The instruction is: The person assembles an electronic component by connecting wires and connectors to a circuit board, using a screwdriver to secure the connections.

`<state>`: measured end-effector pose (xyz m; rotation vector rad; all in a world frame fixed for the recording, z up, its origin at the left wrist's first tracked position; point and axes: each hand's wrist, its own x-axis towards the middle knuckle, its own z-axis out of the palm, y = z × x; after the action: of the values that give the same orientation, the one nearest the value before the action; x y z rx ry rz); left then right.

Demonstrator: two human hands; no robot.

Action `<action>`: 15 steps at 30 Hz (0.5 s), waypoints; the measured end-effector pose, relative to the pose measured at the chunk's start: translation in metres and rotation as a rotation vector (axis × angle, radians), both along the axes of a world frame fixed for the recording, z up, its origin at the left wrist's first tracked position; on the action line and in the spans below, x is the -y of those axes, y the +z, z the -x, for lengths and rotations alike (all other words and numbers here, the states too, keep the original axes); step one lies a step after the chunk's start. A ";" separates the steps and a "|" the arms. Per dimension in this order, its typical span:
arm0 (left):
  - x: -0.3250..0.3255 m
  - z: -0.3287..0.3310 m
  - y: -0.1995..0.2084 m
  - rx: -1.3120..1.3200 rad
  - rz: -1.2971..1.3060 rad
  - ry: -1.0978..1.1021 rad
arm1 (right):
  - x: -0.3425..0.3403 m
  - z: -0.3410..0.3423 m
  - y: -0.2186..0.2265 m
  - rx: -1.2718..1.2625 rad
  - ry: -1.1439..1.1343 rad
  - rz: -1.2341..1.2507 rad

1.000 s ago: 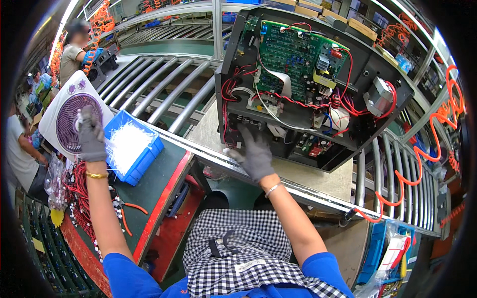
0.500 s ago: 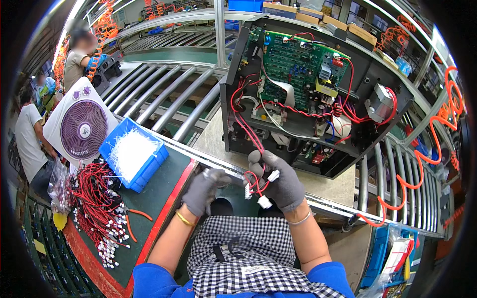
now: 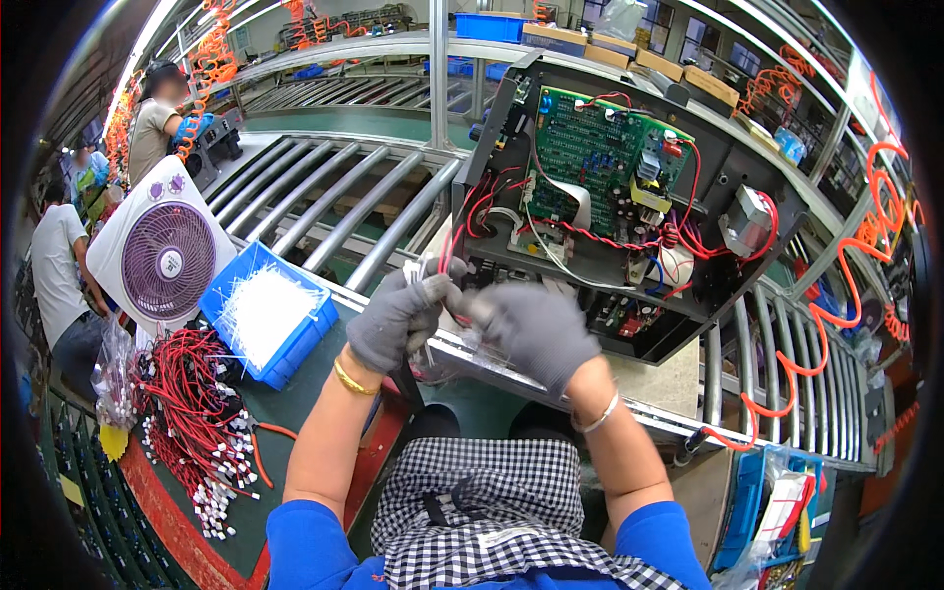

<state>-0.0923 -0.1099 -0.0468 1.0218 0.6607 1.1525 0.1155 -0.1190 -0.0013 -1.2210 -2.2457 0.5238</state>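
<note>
My gloved left hand (image 3: 395, 320) is closed around a bundle of red and dark wires (image 3: 445, 264), just left of an open black metal chassis (image 3: 678, 313). White connector ends poke out above and below its fingers. My gloved right hand (image 3: 541, 332) is right beside it, fingertips close to the bundle; motion smears its fingers. The wires run up toward the left side of the chassis. Inside the chassis are a green circuit board (image 3: 590, 147), red cables, a white ribbon cable (image 3: 575, 202) and a silver metal box (image 3: 745, 222).
A roller conveyor (image 3: 324, 202) extends behind. On the green-topped bench at left are a blue bin of white cable ties (image 3: 270, 305), red wire harnesses (image 3: 187, 393), orange-handled pliers (image 3: 262, 452) and a fan (image 3: 167, 254). An orange coiled hose (image 3: 821, 334) hangs right. Other people stand far left.
My left hand has moved up and right and taken hold of the wires that were in my right hand. My right hand has shifted left and turned inward.
</note>
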 end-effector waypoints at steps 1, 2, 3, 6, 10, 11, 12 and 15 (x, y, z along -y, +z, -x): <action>-0.002 0.000 0.003 0.005 -0.003 -0.008 | -0.005 -0.008 0.016 -0.086 -0.084 -0.087; -0.004 0.000 0.008 0.021 -0.020 0.006 | -0.020 -0.010 0.022 -0.045 -0.182 -0.321; -0.005 0.001 0.012 0.037 -0.036 0.023 | -0.038 -0.012 0.029 -0.068 -0.197 -0.590; -0.010 -0.007 0.024 0.052 -0.112 0.045 | -0.085 -0.015 0.027 0.079 -0.175 -0.675; -0.017 0.011 0.038 -0.061 -0.110 0.187 | -0.078 -0.016 0.030 0.377 -0.148 -0.541; -0.019 0.014 0.036 -0.054 -0.116 0.200 | -0.076 -0.018 0.032 0.518 -0.185 -0.448; -0.021 0.014 0.035 -0.053 -0.115 0.203 | -0.078 -0.020 0.029 0.501 -0.180 -0.434; -0.022 0.012 0.037 -0.071 -0.120 0.225 | -0.083 -0.019 0.019 0.446 -0.268 -0.395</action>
<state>-0.1040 -0.0883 -0.0102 1.1137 0.7855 1.3703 0.1342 -0.0360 0.0173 -1.4930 -2.3227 -0.3147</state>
